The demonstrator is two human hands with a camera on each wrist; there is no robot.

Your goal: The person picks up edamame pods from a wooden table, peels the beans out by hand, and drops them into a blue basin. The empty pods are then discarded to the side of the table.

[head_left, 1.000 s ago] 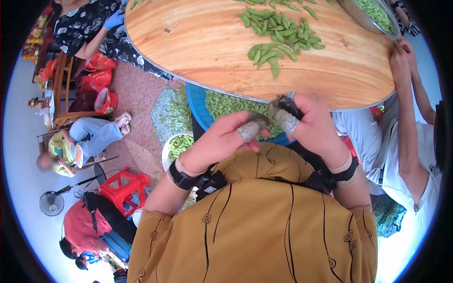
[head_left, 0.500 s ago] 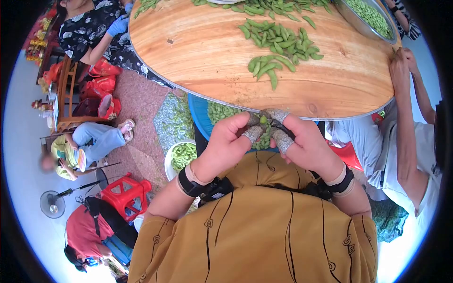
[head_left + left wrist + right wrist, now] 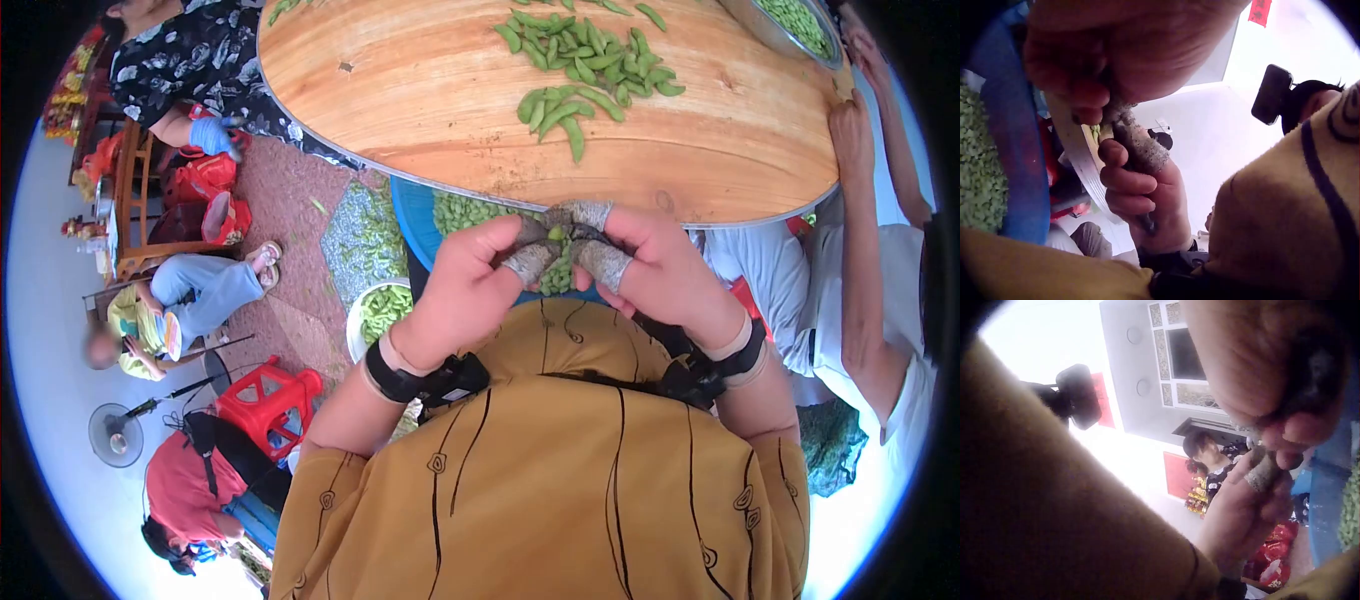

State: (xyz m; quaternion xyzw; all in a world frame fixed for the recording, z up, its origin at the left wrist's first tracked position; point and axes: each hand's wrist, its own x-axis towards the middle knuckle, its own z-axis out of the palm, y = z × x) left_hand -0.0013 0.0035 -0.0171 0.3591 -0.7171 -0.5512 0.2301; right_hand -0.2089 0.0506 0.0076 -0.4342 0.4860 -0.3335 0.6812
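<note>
Both hands meet above the blue basin, just off the table's near edge. Thumb and fingertips of the left hand pinch a green pod, and the right hand pinches it from the other side. Grey, worn wrapping covers the thumbs and some fingertips. Shelled green beans lie in the basin below. In the left wrist view the right hand has its lower fingers curled; the pod is mostly hidden there. The right wrist view shows the left hand against the other.
Loose pods lie on the round wooden table, with a metal bowl of beans at its far right. A white bowl of pods and a red stool are at the left. Other people sit on both sides.
The hands were apart a second ago, then came together around a green pod and still hold it. The gloved person's blue hand at the left has moved down from the table edge.
</note>
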